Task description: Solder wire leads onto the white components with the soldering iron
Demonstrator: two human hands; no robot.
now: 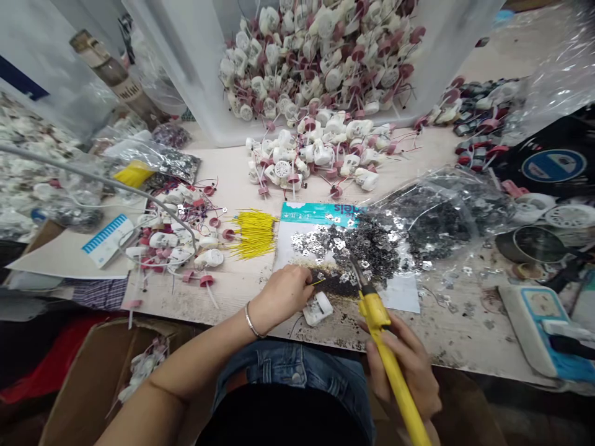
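My left hand point(289, 290) is closed in a pinch, and a short yellow wire point(318, 282) sticks out from its fingertips. In my right hand point(411, 365) is a yellow soldering iron point(375, 311), its metal tip pointing up and away over a heap of small metal plates point(376, 244). A dark, crusted strip point(341, 284) lies between the two hands. Just below my left fingers, a white plastic housing point(318, 309) rests near the table edge. To the left of the plates is a fanned bundle of yellow wires point(255, 234).
A translucent bin point(195, 74) full of white and pink wired parts stands at the back, with more parts point(316, 152) spilled before it. More assemblies point(176, 235) lie left. At right are a plastic bag point(446, 210) of dark plates, a round tin point(530, 244) and a power strip point(542, 328).
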